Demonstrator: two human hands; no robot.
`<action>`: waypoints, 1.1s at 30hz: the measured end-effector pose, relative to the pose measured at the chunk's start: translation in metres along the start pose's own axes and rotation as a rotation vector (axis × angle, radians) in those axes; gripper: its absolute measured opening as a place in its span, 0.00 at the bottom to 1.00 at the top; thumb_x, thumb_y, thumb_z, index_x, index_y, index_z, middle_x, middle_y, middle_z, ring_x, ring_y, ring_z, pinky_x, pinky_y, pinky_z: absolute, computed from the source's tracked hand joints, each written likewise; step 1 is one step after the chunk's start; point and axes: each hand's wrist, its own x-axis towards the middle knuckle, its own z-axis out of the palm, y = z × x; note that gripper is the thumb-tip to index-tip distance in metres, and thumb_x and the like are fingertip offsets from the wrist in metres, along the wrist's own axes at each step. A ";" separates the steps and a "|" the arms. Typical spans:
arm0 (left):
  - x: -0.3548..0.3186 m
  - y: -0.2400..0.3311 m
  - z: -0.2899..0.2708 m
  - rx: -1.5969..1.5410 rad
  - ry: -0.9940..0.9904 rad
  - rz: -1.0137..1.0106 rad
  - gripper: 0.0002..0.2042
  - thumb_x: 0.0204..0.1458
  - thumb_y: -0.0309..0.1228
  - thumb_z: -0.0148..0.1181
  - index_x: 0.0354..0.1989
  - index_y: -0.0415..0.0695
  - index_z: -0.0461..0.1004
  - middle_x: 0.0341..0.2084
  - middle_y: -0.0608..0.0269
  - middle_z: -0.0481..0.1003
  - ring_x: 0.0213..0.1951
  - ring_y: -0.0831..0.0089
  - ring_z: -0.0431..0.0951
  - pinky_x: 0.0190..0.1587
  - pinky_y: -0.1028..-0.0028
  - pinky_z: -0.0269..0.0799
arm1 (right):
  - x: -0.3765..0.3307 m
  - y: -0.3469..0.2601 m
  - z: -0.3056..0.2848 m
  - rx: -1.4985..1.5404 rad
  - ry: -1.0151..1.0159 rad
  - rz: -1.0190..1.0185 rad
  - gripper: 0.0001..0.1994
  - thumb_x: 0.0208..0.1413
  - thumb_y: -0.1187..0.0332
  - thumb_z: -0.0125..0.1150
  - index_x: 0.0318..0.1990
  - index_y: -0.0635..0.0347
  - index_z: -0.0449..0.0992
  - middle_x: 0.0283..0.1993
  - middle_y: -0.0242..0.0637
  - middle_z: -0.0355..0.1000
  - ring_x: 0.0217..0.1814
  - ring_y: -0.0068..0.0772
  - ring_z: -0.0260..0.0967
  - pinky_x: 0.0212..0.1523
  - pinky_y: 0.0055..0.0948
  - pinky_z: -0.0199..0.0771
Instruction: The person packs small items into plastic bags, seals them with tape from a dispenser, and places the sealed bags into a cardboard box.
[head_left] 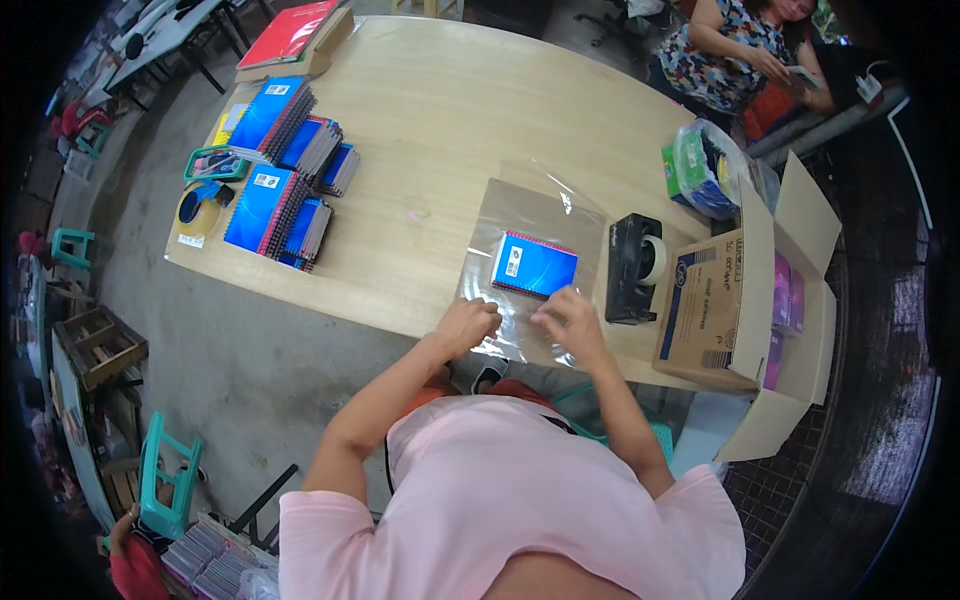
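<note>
A small blue spiral notebook (535, 265) lies inside a clear plastic sleeve (520, 315) spread over a brown sheet (520, 215) on the wooden table (440, 120). My left hand (466, 325) pinches the sleeve's near edge with curled fingers. My right hand (568, 318) presses and grips the same edge just right of it, below the notebook. Both hands sit at the table's front edge, a little apart from each other.
A black tape dispenser (633, 268) stands right of the notebook, beside an open cardboard box (745, 300). Stacks of blue spiral notebooks (285, 165) and a tape roll (198, 212) lie at the left. A plastic bag (705, 165) sits at far right. Another person (745, 50) sits beyond.
</note>
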 end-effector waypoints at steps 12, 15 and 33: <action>0.026 0.059 -0.070 0.182 0.439 0.094 0.16 0.51 0.32 0.61 0.49 0.48 0.72 0.32 0.58 0.77 0.35 0.55 0.78 0.37 0.58 0.73 | -0.042 0.002 0.012 -0.396 0.363 0.035 0.05 0.49 0.69 0.64 0.35 0.53 0.80 0.34 0.33 0.72 0.41 0.40 0.71 0.43 0.41 0.64; 0.016 0.031 -0.060 0.203 0.355 0.014 0.16 0.51 0.33 0.63 0.49 0.49 0.75 0.29 0.59 0.78 0.35 0.57 0.78 0.38 0.59 0.73 | -0.029 0.003 -0.016 -0.413 0.334 -0.033 0.03 0.49 0.70 0.64 0.32 0.54 0.81 0.32 0.35 0.74 0.39 0.41 0.72 0.41 0.41 0.67; 0.097 -0.078 -0.011 -0.645 0.204 -0.683 0.40 0.62 0.63 0.28 0.44 0.41 0.83 0.56 0.39 0.64 0.59 0.52 0.60 0.68 0.61 0.50 | 0.026 0.050 -0.071 -0.057 0.009 0.174 0.06 0.46 0.72 0.65 0.33 0.60 0.82 0.28 0.44 0.78 0.32 0.43 0.78 0.37 0.37 0.75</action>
